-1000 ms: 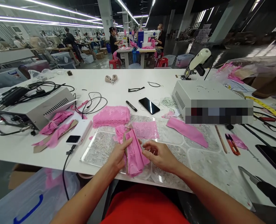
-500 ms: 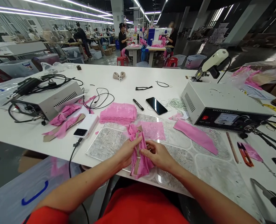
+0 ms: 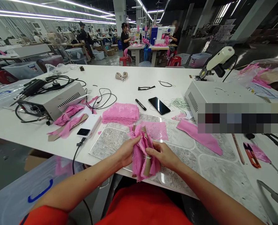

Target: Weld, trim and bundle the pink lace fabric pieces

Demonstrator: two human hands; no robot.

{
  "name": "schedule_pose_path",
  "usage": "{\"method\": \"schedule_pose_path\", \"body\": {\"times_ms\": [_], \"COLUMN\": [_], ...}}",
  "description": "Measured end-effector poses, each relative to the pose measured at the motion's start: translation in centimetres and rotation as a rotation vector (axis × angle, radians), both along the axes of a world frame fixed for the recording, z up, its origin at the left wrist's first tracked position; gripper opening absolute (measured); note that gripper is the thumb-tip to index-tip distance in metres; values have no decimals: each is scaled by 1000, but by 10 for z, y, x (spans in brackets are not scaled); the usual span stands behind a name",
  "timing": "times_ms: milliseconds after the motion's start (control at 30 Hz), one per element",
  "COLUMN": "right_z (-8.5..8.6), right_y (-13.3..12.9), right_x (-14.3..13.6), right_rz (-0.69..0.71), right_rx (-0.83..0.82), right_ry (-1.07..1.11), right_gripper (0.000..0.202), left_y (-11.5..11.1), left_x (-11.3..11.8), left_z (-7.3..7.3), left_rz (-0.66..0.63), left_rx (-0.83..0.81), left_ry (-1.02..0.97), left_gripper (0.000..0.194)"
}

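Both hands hold a bundle of pink lace fabric (image 3: 139,157) over the table's near edge, with a brown strip and a thin pale tie on it. My left hand (image 3: 127,152) grips the bundle's left side, thumb across the front. On its right side, my right hand (image 3: 163,154) pinches the fabric near the tie. Behind the bundle lies a flat pink lace piece (image 3: 156,129) on the marbled mat (image 3: 110,137). A stack of pink lace (image 3: 120,113) sits to the left of that piece, and a long pink piece (image 3: 198,136) lies to the right.
On the left are a grey box device (image 3: 52,100), a white power bank (image 3: 89,126) and cables. Toward the middle lie a marker (image 3: 141,104) and a phone (image 3: 159,105). Rightward are another device (image 3: 218,93) and orange snips (image 3: 251,155). People work in the background.
The bundle has turned and spread in my hands, showing the brown strip and tie farther to the right. The whole view has shifted slightly.
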State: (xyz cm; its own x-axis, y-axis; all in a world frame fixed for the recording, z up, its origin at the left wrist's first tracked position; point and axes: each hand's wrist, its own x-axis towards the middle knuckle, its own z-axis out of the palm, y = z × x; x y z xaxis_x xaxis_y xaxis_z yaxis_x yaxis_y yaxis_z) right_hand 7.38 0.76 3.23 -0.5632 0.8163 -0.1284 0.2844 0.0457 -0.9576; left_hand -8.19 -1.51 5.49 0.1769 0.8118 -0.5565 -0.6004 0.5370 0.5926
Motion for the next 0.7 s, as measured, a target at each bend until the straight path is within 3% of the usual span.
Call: {"method": "schedule_pose_path", "body": {"times_ms": [200,300,567,700], "right_z": [4,6,-2,-8], "right_y": [2,2,4,8], "right_x": [1,2,-1,3], "right_rz": [9,-15,-107,-182], "right_rx": [-107,-187,-129,-216], "right_ry": [70,93,94,139], "right_gripper": [23,22,23,23], "left_y": [-1,-2,-3,-2], "left_x": [-8,-11,-7,-12], "left_z": [-4,-6,-5,-10], "left_rz": [-68,-106,-52,-41], "left_rx": [62,117,84,69], "left_ry": [-55,-38,76,49], "left_gripper": [12,17,21,20]}}
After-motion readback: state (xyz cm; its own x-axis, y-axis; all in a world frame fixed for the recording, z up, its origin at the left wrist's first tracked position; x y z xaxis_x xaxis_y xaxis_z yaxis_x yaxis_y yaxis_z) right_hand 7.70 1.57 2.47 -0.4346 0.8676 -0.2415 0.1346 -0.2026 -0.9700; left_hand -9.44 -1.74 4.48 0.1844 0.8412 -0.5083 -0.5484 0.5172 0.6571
